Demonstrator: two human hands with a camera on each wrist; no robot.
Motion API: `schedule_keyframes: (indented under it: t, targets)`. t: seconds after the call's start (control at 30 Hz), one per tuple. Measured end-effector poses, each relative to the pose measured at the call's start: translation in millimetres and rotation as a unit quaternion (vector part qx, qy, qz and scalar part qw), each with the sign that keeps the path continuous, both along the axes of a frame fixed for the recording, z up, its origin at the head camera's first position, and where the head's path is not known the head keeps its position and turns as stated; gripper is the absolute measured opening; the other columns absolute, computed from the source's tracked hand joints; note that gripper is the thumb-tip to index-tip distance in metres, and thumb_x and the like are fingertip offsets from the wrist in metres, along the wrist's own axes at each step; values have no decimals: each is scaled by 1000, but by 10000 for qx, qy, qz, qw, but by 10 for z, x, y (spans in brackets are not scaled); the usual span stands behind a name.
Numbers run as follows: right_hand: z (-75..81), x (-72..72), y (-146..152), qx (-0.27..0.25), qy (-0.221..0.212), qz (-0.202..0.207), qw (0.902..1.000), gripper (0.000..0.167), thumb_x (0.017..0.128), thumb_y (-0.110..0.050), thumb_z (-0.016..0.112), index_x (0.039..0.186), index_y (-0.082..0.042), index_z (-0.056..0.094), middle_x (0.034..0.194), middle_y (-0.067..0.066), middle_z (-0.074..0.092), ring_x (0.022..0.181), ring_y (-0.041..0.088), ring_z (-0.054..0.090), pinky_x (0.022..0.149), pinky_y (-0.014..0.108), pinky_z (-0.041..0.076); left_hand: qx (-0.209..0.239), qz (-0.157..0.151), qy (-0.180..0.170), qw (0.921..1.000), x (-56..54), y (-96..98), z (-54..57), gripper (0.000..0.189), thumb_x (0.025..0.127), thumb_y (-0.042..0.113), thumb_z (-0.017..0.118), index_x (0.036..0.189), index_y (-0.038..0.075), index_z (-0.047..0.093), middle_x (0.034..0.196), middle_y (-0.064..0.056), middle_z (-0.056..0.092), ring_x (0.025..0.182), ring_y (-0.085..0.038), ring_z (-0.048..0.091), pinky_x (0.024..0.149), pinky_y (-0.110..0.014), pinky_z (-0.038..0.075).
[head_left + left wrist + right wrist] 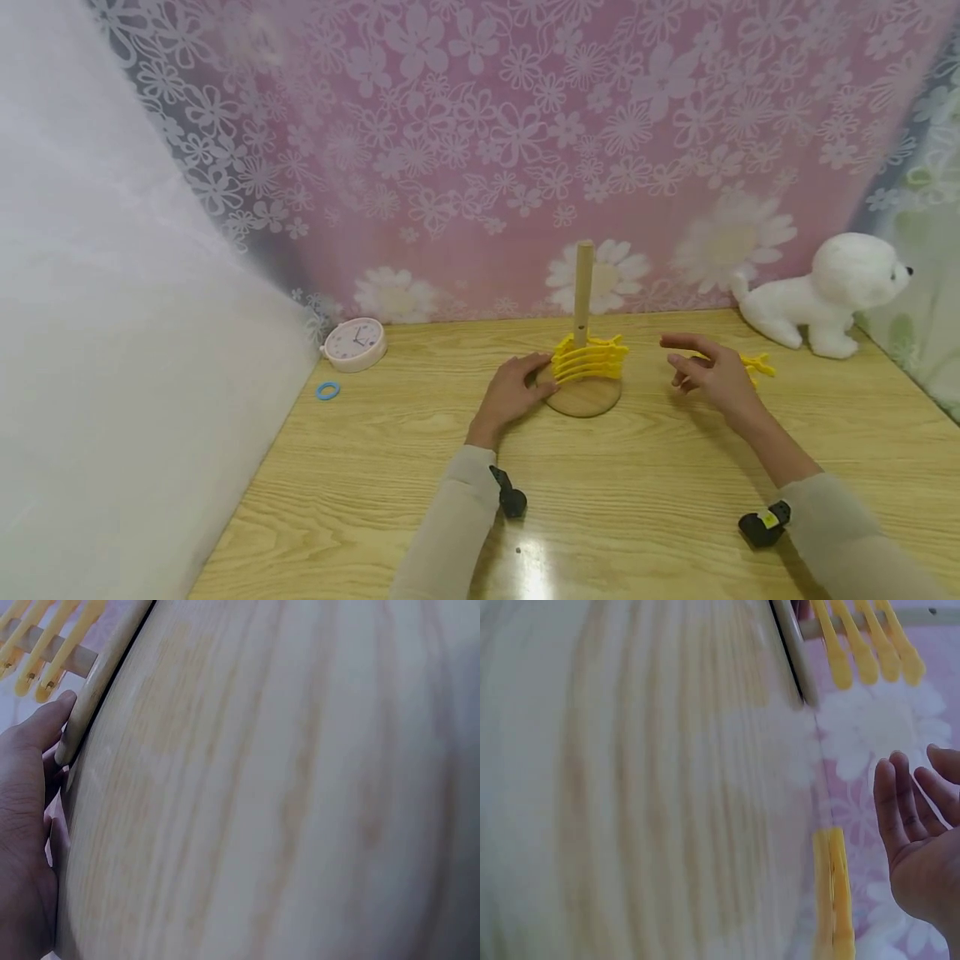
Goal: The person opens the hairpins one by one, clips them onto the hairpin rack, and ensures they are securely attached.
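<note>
A wooden stand, with an upright post (582, 287) and a round base (585, 400), bears a stack of several yellow curved pieces (588, 362) with knobbed ends. At the base's left side, my left hand (513, 392) holds the rim. Its thumb (56, 720) lies on the base's edge in the left wrist view, while the other fingers are mostly hidden. Off to the right of the stand, my right hand (712, 379) is raised over the table with loosely bent fingers and nothing in them. More yellow pieces (832, 892) lie near it, partly behind it in the head view.
A white plush dog (825, 296) stands at the back right of the wooden table (615, 500). At the back left are a pink round clock (355, 344) and a blue ring (327, 390). A flowered pink cloth (465, 167) hangs behind the table.
</note>
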State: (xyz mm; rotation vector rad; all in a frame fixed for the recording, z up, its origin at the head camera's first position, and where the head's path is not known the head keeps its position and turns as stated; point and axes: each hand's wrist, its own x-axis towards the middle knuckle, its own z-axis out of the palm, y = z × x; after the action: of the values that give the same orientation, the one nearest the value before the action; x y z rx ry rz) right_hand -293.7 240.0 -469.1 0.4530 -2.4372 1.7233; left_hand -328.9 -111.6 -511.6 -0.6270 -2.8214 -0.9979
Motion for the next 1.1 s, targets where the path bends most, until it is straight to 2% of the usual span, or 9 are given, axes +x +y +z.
schedule_keyframes:
  t: [0.13,0.33,0.43,0.53,0.8,0.97,1.1]
  targets:
    - [-23,21,237,79,-342,-305,9989,42,106,-30,64,144,-13,61,114,-17,68,79,21,71,66,33,66,-2,18,-2,10000,-10,-8,-24,61,100,47,68,154,25,53,157,2,52,149,-18,43,132,-32,19]
    - [-51,12,534,69,-652,-646,9958,25,104,-28,67,129,-28,66,103,-21,71,74,15,72,63,29,65,-22,66,-74,9999,-15,-20,-36,62,100,48,68,155,25,53,157,3,52,149,-16,42,132,-32,18]
    - [-68,8,645,77,-777,-715,9944,20,104,-27,67,124,-31,66,100,-22,71,72,15,71,61,30,65,-28,40,-48,10000,-17,-21,-34,62,100,48,68,155,25,53,157,3,52,149,-16,42,132,-32,18]
    - [-90,4,733,95,-928,-809,9923,18,104,-25,67,122,-27,66,96,-20,70,70,15,71,60,32,66,-59,20,-30,10000,-21,-19,-31,61,100,49,67,155,25,52,157,3,52,150,-16,41,132,-32,18]
    - [-147,12,876,445,-1177,-1143,9854,36,106,-19,63,135,3,60,89,-6,71,66,15,69,58,34,65,-12,48,-57,10000,-19,-15,-32,61,100,50,67,155,27,53,157,4,52,150,-15,41,132,-32,19]
    - [-157,27,919,628,-1233,-1184,9833,39,106,-13,62,136,11,56,88,2,70,66,14,68,57,33,65,-11,39,-61,10000,-9,-8,-23,61,100,49,67,155,27,52,157,4,52,149,-15,42,132,-32,19]
    - [-157,25,935,807,-1349,-1059,9819,43,106,-11,61,140,13,53,90,8,70,67,13,66,57,33,64,-4,22,-42,10000,-6,-8,-21,61,100,49,67,155,26,52,157,4,52,149,-16,42,132,-33,19]
